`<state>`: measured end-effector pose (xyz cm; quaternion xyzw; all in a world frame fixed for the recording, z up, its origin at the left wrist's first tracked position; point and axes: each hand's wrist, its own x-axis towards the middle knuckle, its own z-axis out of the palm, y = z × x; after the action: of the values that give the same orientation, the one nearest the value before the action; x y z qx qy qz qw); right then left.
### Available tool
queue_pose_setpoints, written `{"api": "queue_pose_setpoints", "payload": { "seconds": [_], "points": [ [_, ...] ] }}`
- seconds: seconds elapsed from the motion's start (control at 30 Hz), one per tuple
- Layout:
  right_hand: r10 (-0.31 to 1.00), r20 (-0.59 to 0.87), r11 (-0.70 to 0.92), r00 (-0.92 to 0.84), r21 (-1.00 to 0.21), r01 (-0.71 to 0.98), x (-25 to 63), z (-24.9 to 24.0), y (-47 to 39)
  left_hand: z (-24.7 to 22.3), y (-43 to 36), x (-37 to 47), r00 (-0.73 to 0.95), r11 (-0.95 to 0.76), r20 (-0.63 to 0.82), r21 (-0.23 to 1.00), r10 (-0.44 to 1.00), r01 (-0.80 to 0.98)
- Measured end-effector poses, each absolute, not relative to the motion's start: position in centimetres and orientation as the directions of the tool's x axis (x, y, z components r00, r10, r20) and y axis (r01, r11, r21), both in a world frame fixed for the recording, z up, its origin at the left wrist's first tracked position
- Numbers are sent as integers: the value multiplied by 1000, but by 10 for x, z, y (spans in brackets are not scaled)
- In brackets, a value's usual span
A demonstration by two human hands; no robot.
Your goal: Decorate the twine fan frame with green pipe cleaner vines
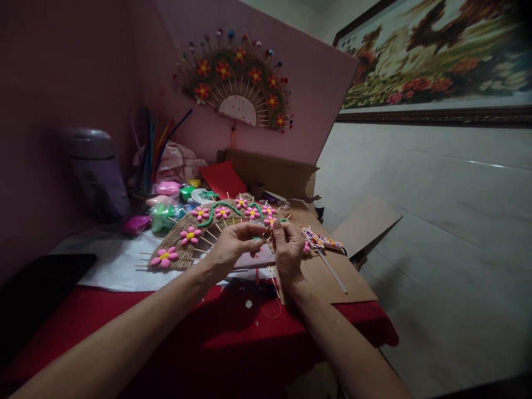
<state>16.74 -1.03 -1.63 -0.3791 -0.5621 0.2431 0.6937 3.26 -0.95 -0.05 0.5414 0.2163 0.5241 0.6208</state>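
A twine-wrapped fan (178, 235) with wooden sticks, pink clay flowers and a wavy green strand lies on white plastic on the table. Over its lower right part, my left hand (239, 241) is closed in a pinch. Close beside it, my right hand (287, 246) is also pinched, thumb and finger together. Whatever lies between the fingertips is too small to make out. A bit of green shows by my left fingertips. The fan's right end is partly hidden behind my right hand.
Bags of coloured clay (168, 213) and a purple flask (97, 174) stand at the left. Cardboard (344, 282) with a metal ruler (332, 271) lies at the right on the red cloth (236, 332). A finished fan (222, 69) hangs behind.
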Motion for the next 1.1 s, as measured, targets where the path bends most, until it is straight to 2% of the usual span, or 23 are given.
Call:
{"api": "queue_pose_setpoints", "payload": {
  "seconds": [0.07,0.2,0.43,0.63,0.83,0.93,1.1],
  "points": [
    [766,590,590,253,-803,85,167,-16,-10,0,-9,32,323,-117,262,906,909,-407],
    [765,590,593,258,-802,72,167,-17,-9,3,-10,31,347,24,131,912,929,-410],
    [764,587,587,268,-805,88,167,-17,-9,7,-11,34,307,-28,217,854,927,-520],
    [764,590,593,262,-802,77,167,-17,-10,3,-10,32,343,23,139,902,929,-430],
    [771,580,582,264,-809,79,166,-18,-10,2,-11,32,355,-57,212,914,911,-401],
    [777,570,573,267,-816,75,166,-19,-10,2,-11,32,307,-68,189,928,933,-365],
    [792,563,563,238,-823,74,166,-22,-12,2,-10,30,319,19,119,917,940,-399]
  ]
}}
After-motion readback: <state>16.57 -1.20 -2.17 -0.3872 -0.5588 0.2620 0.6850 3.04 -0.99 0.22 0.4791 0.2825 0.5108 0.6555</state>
